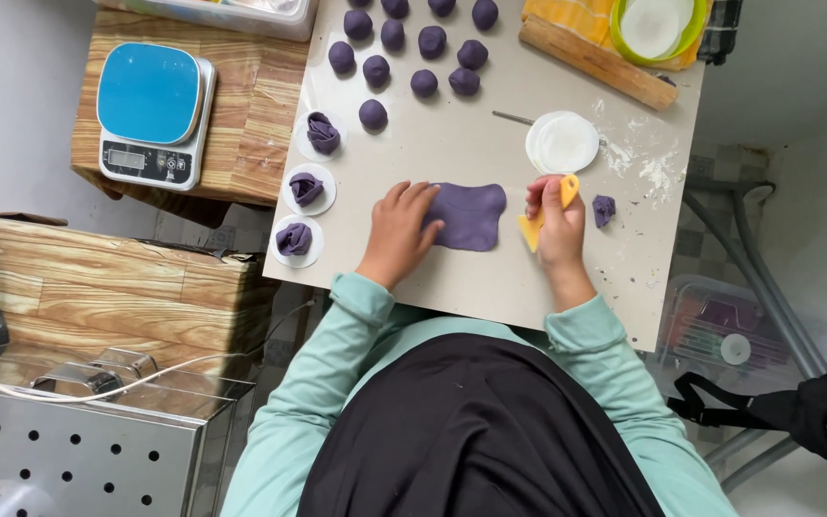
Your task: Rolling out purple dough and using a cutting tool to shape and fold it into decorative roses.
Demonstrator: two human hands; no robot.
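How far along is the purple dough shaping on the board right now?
Looks done: three folded pieces sit on white paper rounds at the board's left edge. In hand: the left hand presses a flattened purple sheet while the right hand holds a yellow scraper at its edge. Left: about a dozen purple balls remain unshaped, plus a small scrap.
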